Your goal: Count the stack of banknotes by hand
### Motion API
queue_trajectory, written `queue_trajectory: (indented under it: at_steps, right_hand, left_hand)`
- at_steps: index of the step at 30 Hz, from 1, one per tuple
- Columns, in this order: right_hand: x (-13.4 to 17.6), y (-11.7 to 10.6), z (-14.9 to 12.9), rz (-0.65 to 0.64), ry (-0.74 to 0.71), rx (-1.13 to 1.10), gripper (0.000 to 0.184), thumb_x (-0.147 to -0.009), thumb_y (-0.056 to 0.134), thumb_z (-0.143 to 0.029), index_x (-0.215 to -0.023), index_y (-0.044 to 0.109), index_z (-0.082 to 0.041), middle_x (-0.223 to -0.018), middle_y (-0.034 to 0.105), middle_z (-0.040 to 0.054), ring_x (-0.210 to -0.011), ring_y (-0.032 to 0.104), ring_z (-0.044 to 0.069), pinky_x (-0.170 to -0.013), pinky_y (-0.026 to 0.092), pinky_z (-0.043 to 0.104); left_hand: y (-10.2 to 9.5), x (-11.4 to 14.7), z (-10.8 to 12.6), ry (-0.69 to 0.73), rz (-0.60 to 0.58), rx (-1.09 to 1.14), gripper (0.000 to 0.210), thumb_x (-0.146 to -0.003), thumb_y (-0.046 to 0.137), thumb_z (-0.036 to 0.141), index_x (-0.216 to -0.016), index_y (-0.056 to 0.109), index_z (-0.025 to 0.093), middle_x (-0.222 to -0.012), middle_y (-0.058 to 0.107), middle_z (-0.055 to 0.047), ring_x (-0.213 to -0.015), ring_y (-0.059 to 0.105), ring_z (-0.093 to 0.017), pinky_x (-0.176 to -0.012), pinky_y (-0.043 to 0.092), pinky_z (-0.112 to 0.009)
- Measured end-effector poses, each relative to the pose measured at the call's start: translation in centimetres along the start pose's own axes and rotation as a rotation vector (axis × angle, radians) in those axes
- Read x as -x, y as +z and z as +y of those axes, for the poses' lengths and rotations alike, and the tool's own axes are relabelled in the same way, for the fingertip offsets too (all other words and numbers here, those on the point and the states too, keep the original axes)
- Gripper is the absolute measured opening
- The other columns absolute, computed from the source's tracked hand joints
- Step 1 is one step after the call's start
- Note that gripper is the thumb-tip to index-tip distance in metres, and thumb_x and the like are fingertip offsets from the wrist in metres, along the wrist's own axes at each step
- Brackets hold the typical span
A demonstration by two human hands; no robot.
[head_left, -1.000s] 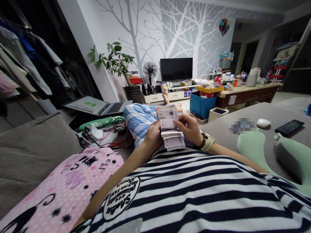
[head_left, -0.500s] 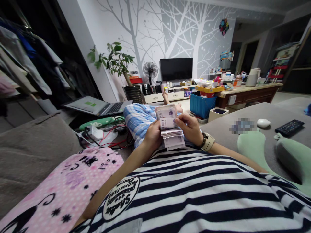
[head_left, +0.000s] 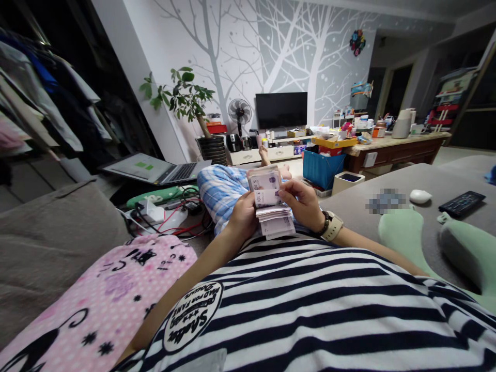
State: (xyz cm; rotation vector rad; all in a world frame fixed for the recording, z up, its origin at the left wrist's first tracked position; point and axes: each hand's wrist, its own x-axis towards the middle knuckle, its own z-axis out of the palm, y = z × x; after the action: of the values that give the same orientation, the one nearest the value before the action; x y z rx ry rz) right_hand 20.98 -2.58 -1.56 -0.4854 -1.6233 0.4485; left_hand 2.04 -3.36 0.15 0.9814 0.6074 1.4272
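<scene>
A stack of pale purple banknotes (head_left: pixel 265 182) is held in front of my belly, over the lap. My left hand (head_left: pixel 245 214) is closed around the stack's left edge, with the thumb near the front face. At the right edge, my right hand (head_left: pixel 304 205) pinches the note on top between thumb and fingers. Several notes are folded over toward me, and their lower ends hang in layers below both hands. A light watch and a dark bracelet circle my right wrist. The fingers behind the stack are hidden.
A laptop (head_left: pixel 163 169) sits open at the left, above tangled cables and a power strip (head_left: pixel 153 211). A pink blanket (head_left: pixel 116 281) lies by my left arm. On the grey sofa at right are a white mouse (head_left: pixel 420 196), a remote control (head_left: pixel 462 204) and a green neck pillow (head_left: pixel 403 232).
Almost nothing differs. The banknotes and both hands have shifted very slightly to the left, with the grip kept.
</scene>
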Motion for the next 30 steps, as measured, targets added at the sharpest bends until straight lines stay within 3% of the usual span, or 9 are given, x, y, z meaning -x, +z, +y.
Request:
queue_trajectory:
  at_steps: [4, 10, 15, 22, 25, 30]
  right_hand:
    - [0.0, 0.1, -0.1, 0.001, 0.015, 0.001, 0.059, -0.111, 0.081, -0.085, -0.093, 0.076, -0.029, -0.077, 0.063, -0.0009, -0.071, 0.052, 0.020, -0.070, 0.049, 0.037]
    - [0.0, -0.3, -0.9, -0.046, -0.027, -0.016, 0.076, -0.112, 0.070, -0.100, -0.082, 0.068, -0.030, -0.067, 0.052, -0.0027, -0.068, 0.049, 0.021, -0.071, 0.050, 0.039]
    - [0.1, -0.6, -1.3, -0.145, -0.001, -0.013, 0.088, -0.113, 0.058, -0.110, -0.078, 0.072, -0.030, -0.066, 0.059, 0.0004, -0.065, 0.051, 0.021, -0.070, 0.050, 0.040]
    - [-0.4, 0.1, 0.6, 0.114, 0.127, 0.055, 0.081, -0.103, 0.083, -0.104, -0.076, 0.063, -0.031, -0.068, 0.067, 0.0008, -0.067, 0.055, 0.022, -0.068, 0.046, 0.038]
    - [-0.6, 0.2, 1.1, 0.132, 0.184, 0.076, 0.079, -0.098, 0.090, -0.101, -0.077, 0.063, -0.030, -0.067, 0.067, -0.0006, -0.067, 0.055, 0.021, -0.068, 0.045, 0.036]
    - [-0.7, 0.2, 1.5, 0.097, 0.196, 0.099, 0.075, -0.100, 0.091, -0.093, -0.075, 0.060, -0.030, -0.069, 0.065, -0.0013, -0.068, 0.054, 0.020, -0.067, 0.042, 0.036]
  left_hand:
    - [-0.6, -0.3, -0.1, -0.026, -0.009, -0.014, 0.031, -0.085, 0.103, 0.027, -0.114, 0.095, 0.018, -0.113, 0.100, -0.013, -0.116, 0.097, -0.042, -0.107, 0.079, -0.050]
    - [-1.2, -0.5, -0.3, -0.036, 0.003, 0.010, 0.028, -0.083, 0.104, 0.024, -0.107, 0.092, 0.016, -0.112, 0.099, -0.016, -0.120, 0.096, -0.045, -0.111, 0.079, -0.054]
    - [-1.1, -0.6, -0.7, 0.019, 0.063, 0.060, 0.023, -0.087, 0.099, 0.021, -0.109, 0.093, 0.018, -0.106, 0.099, -0.013, -0.130, 0.096, -0.047, -0.121, 0.078, -0.057]
    - [-0.9, 0.1, -0.4, 0.004, 0.027, 0.029, 0.049, -0.081, 0.103, 0.019, -0.129, 0.095, 0.015, -0.115, 0.101, -0.014, -0.127, 0.098, -0.047, -0.123, 0.078, -0.059]
    - [-0.6, 0.3, -0.3, 0.008, 0.029, 0.008, 0.055, -0.075, 0.104, 0.014, -0.129, 0.097, 0.017, -0.111, 0.101, -0.012, -0.123, 0.099, -0.046, -0.119, 0.079, -0.058]
    - [-0.5, 0.3, -0.2, -0.016, 0.021, -0.010, 0.046, -0.070, 0.106, 0.009, -0.114, 0.097, 0.018, -0.102, 0.099, -0.011, -0.124, 0.098, -0.048, -0.119, 0.078, -0.060]
